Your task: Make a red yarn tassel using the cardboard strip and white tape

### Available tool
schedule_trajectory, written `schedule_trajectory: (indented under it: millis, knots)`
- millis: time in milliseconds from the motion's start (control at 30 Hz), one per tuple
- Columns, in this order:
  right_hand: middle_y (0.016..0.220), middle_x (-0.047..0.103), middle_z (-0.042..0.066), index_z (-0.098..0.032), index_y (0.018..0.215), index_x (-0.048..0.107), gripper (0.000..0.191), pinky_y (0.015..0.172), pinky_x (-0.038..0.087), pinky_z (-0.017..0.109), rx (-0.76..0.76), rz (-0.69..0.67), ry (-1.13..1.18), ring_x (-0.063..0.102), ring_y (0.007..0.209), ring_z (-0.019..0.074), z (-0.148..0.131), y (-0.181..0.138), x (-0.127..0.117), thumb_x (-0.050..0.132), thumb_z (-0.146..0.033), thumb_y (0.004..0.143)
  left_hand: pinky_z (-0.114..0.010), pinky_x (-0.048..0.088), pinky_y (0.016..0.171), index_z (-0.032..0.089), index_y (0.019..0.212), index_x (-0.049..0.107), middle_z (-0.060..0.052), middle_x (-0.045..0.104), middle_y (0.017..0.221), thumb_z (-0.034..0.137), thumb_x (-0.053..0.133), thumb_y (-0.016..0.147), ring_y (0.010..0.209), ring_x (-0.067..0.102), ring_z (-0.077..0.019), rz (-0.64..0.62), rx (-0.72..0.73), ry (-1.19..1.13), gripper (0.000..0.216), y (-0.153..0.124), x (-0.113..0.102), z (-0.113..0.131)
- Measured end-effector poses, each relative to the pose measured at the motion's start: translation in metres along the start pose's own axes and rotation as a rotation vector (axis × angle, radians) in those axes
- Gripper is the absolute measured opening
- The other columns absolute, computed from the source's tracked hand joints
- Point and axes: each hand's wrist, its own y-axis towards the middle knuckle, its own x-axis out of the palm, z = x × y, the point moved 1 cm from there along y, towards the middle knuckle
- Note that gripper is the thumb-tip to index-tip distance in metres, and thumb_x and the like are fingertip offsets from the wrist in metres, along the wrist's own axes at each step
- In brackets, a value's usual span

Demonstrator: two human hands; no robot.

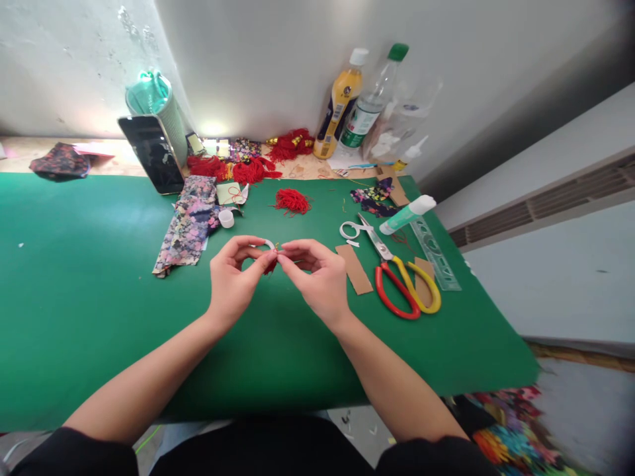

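My left hand [235, 274] and my right hand [317, 274] meet over the middle of the green table, fingertips pinched together. Between them is a small piece with dark red threads [270, 267], mostly covered by the fingers. A white curved strip [269, 244] shows above the left fingertips, and a tiny yellowish bit sticks up where the hands meet. Just beyond the hands lies a bundle of red threads [292, 201]. Closest to my right hand is a brown cardboard strip [354, 270]; floral fabric [186, 225] lies to the left of my left hand.
Scissors [387, 258] with red and yellow handles lie at right, near a glue stick [407, 215], a white ring [350, 230] and a clear ruler [436, 254]. A phone [153, 153], red tassels [255, 170] and bottles [340, 109] line the back. A white cap [226, 219] sits beside the fabric.
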Motion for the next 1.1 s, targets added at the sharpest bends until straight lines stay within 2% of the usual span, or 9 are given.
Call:
schedule_trajectory:
  millis: [333, 700, 900, 1100]
  knots:
    - [0.073, 0.075, 0.003, -0.02, 0.079, 0.068, 0.008, 0.064, 0.062, 0.028, 0.043, -0.009, 0.045, 0.072, 0.064, 0.0159, -0.0007, -0.0002, 0.001, 0.07, -0.022, 0.071, -0.022, 0.054, 0.061, 0.017, 0.088, 0.063, 0.001, 0.07, 0.063, 0.028, 0.077, 0.073, 0.057, 0.066, -0.0117, 0.002, 0.055, 0.092, 0.023, -0.0022, 0.0003, 0.0005]
    - [0.072, 0.073, 0.002, -0.02, 0.078, 0.067, 0.01, 0.064, 0.061, 0.027, 0.087, -0.019, 0.089, 0.071, 0.065, 0.0149, 0.0009, 0.0027, 0.0003, 0.071, -0.025, 0.07, -0.023, 0.055, 0.061, 0.016, 0.087, 0.063, 0.001, 0.07, 0.063, 0.029, 0.078, 0.072, 0.056, 0.066, -0.0116, -0.006, 0.005, 0.04, 0.025, -0.001, 0.0002, 0.0003]
    - [0.067, 0.071, 0.0, -0.02, 0.07, 0.065, 0.007, 0.061, 0.059, 0.026, 0.079, -0.017, 0.108, 0.068, 0.061, 0.0131, 0.003, 0.005, -0.001, 0.071, -0.024, 0.07, -0.024, 0.055, 0.06, 0.016, 0.081, 0.066, 0.0, 0.071, 0.065, 0.03, 0.081, 0.068, 0.057, 0.067, -0.0125, -0.005, -0.034, -0.013, 0.024, -0.0004, 0.001, -0.0012]
    - [0.072, 0.073, 0.001, -0.02, 0.074, 0.067, 0.013, 0.065, 0.061, 0.028, 0.106, -0.067, 0.161, 0.07, 0.066, 0.0146, 0.0037, 0.0064, -0.0014, 0.075, -0.03, 0.069, -0.024, 0.055, 0.061, 0.016, 0.081, 0.068, -0.001, 0.071, 0.068, 0.031, 0.081, 0.068, 0.059, 0.067, -0.0123, -0.012, -0.036, -0.036, 0.025, 0.0013, -0.0006, -0.0024]
